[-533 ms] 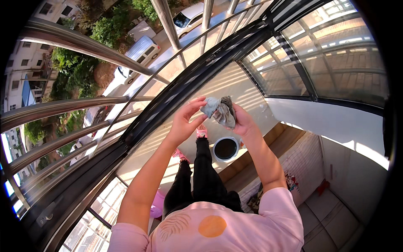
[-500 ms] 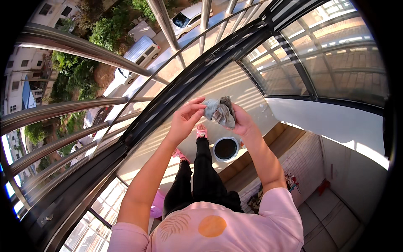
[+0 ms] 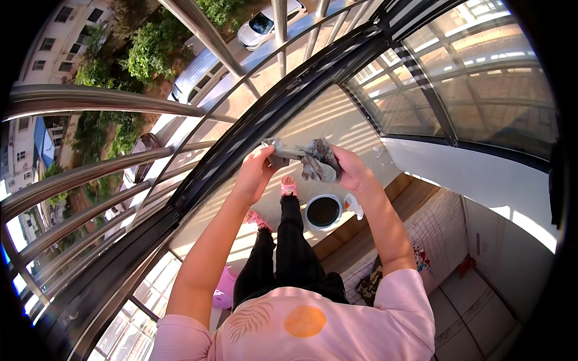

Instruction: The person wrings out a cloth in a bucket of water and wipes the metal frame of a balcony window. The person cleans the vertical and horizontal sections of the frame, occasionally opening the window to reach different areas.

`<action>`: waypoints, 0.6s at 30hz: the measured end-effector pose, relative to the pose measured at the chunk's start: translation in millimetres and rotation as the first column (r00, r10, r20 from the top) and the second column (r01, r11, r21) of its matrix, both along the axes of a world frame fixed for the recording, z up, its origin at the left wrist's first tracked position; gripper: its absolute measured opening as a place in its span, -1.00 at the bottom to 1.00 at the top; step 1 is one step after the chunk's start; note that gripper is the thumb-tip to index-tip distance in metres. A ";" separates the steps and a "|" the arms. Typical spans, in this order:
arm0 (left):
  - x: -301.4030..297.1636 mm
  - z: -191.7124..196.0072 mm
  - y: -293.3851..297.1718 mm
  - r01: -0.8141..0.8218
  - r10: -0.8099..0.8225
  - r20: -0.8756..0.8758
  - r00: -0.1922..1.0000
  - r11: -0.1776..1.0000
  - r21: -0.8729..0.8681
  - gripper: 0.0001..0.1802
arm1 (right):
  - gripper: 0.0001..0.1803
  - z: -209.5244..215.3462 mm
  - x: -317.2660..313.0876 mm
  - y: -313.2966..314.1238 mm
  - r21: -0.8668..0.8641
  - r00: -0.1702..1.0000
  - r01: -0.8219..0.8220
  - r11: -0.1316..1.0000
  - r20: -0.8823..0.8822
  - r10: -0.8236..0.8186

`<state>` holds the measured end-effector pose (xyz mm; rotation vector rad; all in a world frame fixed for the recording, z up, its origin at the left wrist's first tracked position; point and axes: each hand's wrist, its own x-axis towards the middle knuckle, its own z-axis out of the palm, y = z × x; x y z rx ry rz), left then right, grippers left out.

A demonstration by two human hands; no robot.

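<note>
A crumpled grey rag [image 3: 307, 157] stretches between both my hands, held up in front of me above the window ledge. My left hand [image 3: 257, 170] pinches its left end, close to the dark window frame [image 3: 241, 144]. My right hand [image 3: 351, 167] grips the bunched right part of the cloth. Below the hands stands a white bucket [image 3: 324, 212] with dark water, on the ledge by my feet in pink slippers [image 3: 288, 185].
Steel railing bars [image 3: 90, 102] run outside the open window on the left, with trees, cars and buildings far below. Glass panes [image 3: 481, 78] close the right side. A white sill [image 3: 481, 174] and a tiled floor [image 3: 481, 301] lie lower right. A pink object [image 3: 224, 287] sits by my left leg.
The rag has been pulled out a little wider between my hands; my left hand sits slightly farther left. Little else has moved.
</note>
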<state>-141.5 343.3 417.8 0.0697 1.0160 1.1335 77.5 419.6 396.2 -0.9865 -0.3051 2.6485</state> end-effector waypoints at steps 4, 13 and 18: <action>-3.8 4.6 0.5 -0.023 0.016 -0.063 0.998 0.994 -0.107 -0.74 | -0.56 3.6 6.0 5.4 -0.042 0.997 -0.050 0.998 0.061 0.052; -11.0 -3.1 -6.6 -0.081 0.026 -0.214 0.976 0.964 -0.254 -0.72 | -0.52 1.0 8.3 0.4 -0.023 0.991 -0.069 0.997 0.109 0.071; -14.9 14.8 -7.0 -0.135 0.117 -0.116 0.986 0.976 -0.168 -0.69 | -0.23 7.1 3.7 -17.4 0.374 0.918 -0.359 0.855 0.309 0.250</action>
